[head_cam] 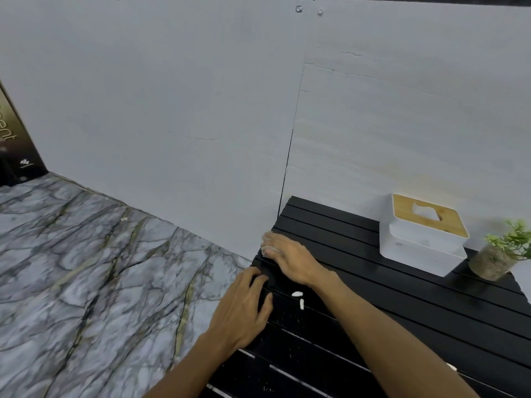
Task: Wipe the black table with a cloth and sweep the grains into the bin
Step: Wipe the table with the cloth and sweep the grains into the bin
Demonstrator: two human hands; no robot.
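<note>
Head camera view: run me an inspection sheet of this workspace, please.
Surface: black slatted table, fine white specks on near slats.
Job's things: two white grains near the left edge; cloth and bin not seen.
Clutter: tissue box and potted plant at far right.
Grippers: left hand rests at the table's left edge; right hand flat near the far-left corner, blurred.
Cables: nothing seen.
Surroundings: marble-patterned floor, grey wall.

White tissue box [422, 242], wooden lid, stood near pale wall [172, 96]; small potted plant [497, 254] just beside it; marbled floor [86, 268] at left.
</note>
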